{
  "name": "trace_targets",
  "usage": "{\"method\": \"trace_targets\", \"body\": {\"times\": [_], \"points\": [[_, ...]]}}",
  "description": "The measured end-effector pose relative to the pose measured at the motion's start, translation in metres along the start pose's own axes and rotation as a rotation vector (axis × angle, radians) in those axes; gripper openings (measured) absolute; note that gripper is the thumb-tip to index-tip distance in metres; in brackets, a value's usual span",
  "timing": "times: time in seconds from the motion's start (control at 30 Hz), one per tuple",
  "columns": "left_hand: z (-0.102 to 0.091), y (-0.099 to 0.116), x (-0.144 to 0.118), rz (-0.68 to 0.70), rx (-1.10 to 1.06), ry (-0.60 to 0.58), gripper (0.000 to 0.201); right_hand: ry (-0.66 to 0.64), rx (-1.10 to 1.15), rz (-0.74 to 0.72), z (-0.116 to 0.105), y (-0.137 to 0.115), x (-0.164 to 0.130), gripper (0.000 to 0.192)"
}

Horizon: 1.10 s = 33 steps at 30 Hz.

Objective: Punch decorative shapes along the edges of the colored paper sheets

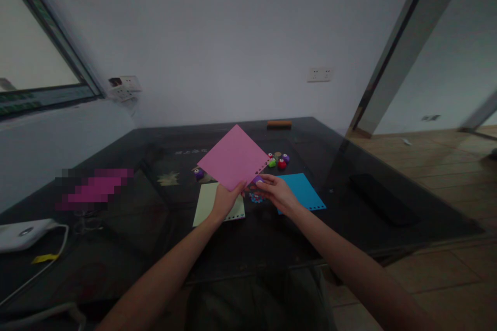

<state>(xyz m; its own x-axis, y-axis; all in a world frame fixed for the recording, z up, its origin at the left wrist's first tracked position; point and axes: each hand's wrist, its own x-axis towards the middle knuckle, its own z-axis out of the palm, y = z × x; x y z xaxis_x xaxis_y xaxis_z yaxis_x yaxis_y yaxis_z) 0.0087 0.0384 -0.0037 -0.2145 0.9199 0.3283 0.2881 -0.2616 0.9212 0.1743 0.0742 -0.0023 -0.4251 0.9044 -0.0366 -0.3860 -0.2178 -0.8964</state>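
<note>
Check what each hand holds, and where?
Left hand pinches the pink paper at its bottom corner; right hand grips a purple punch on the paper's lower-right edge.

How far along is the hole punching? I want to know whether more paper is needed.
Done: the green sheet and blue sheet show holes along one edge. In hand: the left hand holds the pink sheet while the right hand works a purple punch along its edge. Left: the pink edge beyond the few holes.
</note>
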Motion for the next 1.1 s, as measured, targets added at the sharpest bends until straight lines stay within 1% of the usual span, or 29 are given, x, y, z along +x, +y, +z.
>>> {"method": "trace_targets", "body": {"times": [0.3,0.47,0.53,0.67,0.87,1.1], "points": [[0.002,-0.008,0.001,0.017,0.010,-0.019,0.022,0.014,-0.002,0.001,-0.002,0.003,0.001,0.043],[0.003,-0.011,0.000,0.036,0.032,-0.081,0.022,0.006,-0.017,-0.034,-0.001,0.003,0.000,0.039],[0.003,-0.009,-0.001,0.041,0.037,-0.091,0.023,-0.006,-0.026,-0.042,0.000,0.003,0.000,0.040],[0.003,-0.006,-0.002,0.034,0.051,-0.081,0.023,-0.008,-0.048,-0.067,0.001,0.004,0.000,0.044],[0.005,-0.008,-0.003,0.016,0.039,-0.082,0.023,0.013,-0.079,-0.088,0.001,0.006,0.001,0.043],[0.005,-0.004,-0.004,0.009,0.048,-0.078,0.024,0.021,-0.047,-0.105,0.003,0.007,0.001,0.040]]}}
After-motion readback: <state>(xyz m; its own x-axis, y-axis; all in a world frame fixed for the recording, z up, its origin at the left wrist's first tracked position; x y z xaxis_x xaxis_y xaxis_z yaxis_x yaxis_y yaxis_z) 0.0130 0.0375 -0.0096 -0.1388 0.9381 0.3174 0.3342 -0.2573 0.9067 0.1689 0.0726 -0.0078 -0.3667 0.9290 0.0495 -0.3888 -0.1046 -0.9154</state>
